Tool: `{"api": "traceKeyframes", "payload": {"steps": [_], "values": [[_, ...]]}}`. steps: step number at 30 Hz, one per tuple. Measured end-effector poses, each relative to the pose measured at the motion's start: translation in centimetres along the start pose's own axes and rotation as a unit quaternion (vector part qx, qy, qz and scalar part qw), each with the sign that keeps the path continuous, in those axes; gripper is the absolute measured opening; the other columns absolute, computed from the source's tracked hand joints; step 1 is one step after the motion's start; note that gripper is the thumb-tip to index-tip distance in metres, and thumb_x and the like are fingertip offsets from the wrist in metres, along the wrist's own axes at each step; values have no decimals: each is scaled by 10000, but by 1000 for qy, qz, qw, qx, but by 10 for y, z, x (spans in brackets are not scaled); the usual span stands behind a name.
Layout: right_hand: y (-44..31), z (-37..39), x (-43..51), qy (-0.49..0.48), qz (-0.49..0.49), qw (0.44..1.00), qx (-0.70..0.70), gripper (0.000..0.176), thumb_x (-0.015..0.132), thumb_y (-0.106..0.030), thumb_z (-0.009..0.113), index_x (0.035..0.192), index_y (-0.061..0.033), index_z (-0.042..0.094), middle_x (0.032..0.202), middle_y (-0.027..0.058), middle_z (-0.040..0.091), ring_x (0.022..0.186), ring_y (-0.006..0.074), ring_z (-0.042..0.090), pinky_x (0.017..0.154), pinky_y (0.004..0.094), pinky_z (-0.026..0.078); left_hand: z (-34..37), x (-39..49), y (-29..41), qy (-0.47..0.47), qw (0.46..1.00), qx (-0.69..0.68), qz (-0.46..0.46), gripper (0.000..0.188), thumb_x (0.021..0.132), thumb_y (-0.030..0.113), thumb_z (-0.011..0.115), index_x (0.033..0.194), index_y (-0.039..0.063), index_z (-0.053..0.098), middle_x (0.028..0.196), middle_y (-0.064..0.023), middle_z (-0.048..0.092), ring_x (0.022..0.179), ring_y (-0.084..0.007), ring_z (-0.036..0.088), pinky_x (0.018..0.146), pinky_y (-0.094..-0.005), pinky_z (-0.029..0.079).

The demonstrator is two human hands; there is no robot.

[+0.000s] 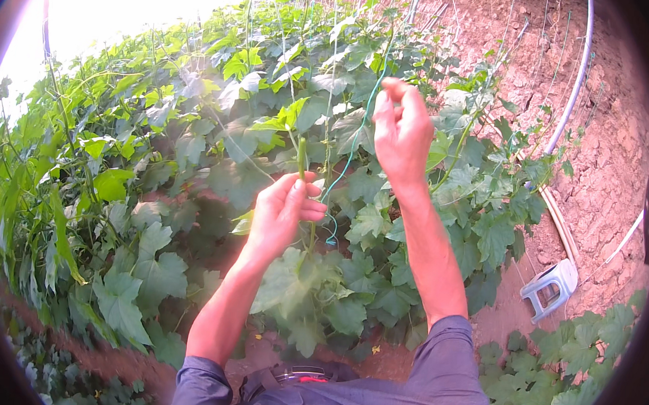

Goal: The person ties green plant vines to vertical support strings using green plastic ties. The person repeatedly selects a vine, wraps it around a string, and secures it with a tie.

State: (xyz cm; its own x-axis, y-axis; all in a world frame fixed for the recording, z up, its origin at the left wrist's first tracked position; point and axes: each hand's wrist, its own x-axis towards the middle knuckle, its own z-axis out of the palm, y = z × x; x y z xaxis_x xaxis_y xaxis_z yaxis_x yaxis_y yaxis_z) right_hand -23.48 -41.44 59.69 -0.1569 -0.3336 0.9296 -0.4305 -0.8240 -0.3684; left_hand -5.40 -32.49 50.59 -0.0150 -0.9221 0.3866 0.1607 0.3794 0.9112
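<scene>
My left hand pinches a short, thick green stem or young fruit between thumb and fingers, its blunt end pointing up. Raised higher and to the right is my right hand, slightly blurred, with the fingers curled. A teal string runs down just beside its fingertips; whether they grip it I cannot tell. The string's loose, knotted end hangs below my left hand. Between the hands, a pale twine drops straight into the broad-leaved climbing vines.
Dense foliage spreads left and ahead. On the right, a cracked earth bank rises behind a curved pale pole. A grey-white plastic stool is on the ground at the lower right, near more low leaves.
</scene>
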Motion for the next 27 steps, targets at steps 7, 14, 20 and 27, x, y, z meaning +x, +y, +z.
{"api": "traceKeyframes", "payload": {"steps": [7, 14, 20, 27], "values": [[36, 25, 71, 16, 132, 990, 42, 450, 981, -337, 658, 1268, -3, 569, 1099, 128, 640, 919, 203, 642, 679, 370, 559, 12, 1, 4, -16, 999, 19, 30, 338, 1085, 179, 490, 1285, -80, 575, 1035, -114, 668, 825, -178, 721, 724, -292, 612], [-10, -11, -6, -13, 274, 884, 379, 234, 1072, -208, 494, 1194, -39, 601, 763, 16, 595, 505, 25, 417, 403, 205, 337, 18, 10, 10, -4, 998, 42, 42, 327, 1052, 152, 566, 1297, -55, 629, 1026, -113, 703, 793, -158, 713, 696, -280, 612], [-17, -64, -74, 53, 265, 870, 413, 180, 1078, -207, 500, 1179, -64, 544, 734, 35, 602, 504, 30, 412, 415, 195, 302, 53, 27, 13, -42, 996, 71, 30, 347, 1055, 176, 572, 1327, -31, 626, 1003, -94, 704, 779, -145, 714, 687, -274, 608], [-51, -82, -98, -107, 151, 948, 260, 94, 1047, -120, 573, 1057, -33, 540, 727, 8, 596, 620, 51, 525, 595, 218, 459, 90, 58, 9, -62, 993, 92, 52, 335, 993, 170, 671, 1230, -68, 676, 849, -57, 712, 667, -108, 649, 627, -261, 548]]}}
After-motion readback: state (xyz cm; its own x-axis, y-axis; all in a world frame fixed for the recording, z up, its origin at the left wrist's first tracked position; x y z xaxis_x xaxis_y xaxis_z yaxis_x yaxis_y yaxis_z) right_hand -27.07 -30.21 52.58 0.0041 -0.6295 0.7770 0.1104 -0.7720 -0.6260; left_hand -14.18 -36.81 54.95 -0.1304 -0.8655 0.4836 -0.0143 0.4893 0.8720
